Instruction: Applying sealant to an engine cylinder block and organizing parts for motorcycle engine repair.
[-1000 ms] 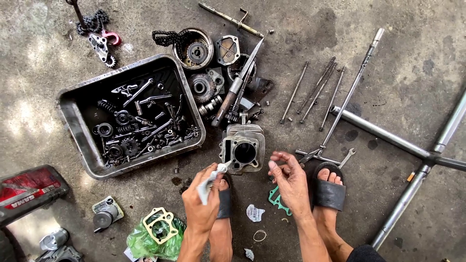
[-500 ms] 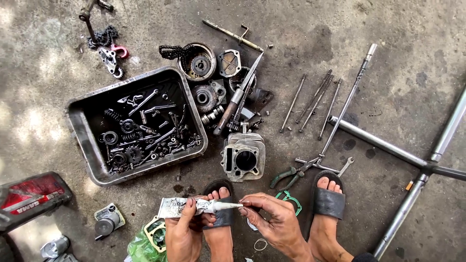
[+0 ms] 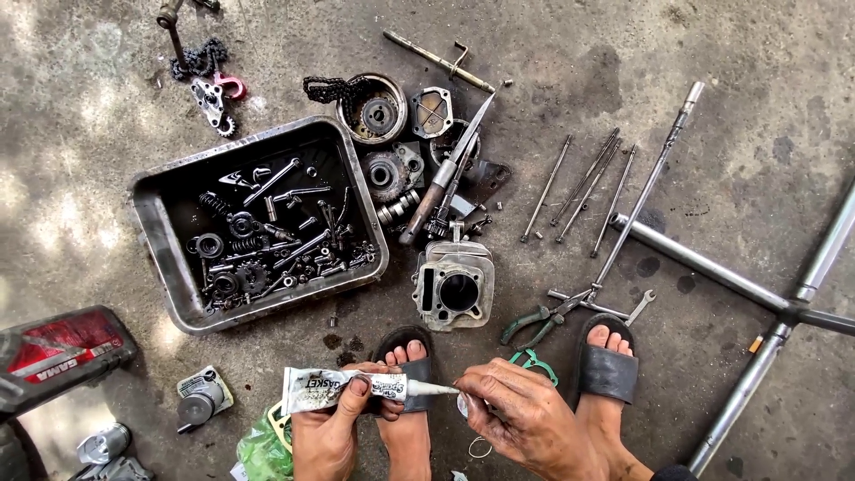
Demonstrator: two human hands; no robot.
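Sealant tube (image 3: pixel 331 388) held level low in the head view, just this side of the engine cylinder (image 3: pixel 454 287), long axis running left to right with the white nozzle (image 3: pixel 434 388) pointing right. Gripped by the left hand (image 3: pixel 328 432), fingers (image 3: pixel 358 387) curled shut around the crimped body, thumb side underneath. Met at the nozzle tip by the right hand (image 3: pixel 527 417), fingers (image 3: pixel 476 388) pinched close together there, touching or all but touching the tip; impossible to tell whether anything small sits between them. Right hand therefore nearer the tip, left hand nearer the flat tail end.

Directly below the tube: two feet in black sandals (image 3: pixel 609 367) on the concrete floor (image 3: pixel 730 107), one foot under the nozzle. Left of the cylinder, a dark metal tray (image 3: pixel 160 233) full of bolts, springs and small gears. Right of the cylinder, green-handled pliers (image 3: pixel 536 322) and a small spanner, then several long studs (image 3: pixel 583 185) lying well apart from the tube. Beyond the cylinder, a round rotor housing (image 3: pixel 374 109) with a chain.

Hard to make out: the nozzle opening itself, covered by the right fingertips; a thin ring on the floor beside the right hand, partly hidden; the green gasket near the pliers, mostly covered by the right hand. Cut off at the bottom edge: both wrists.
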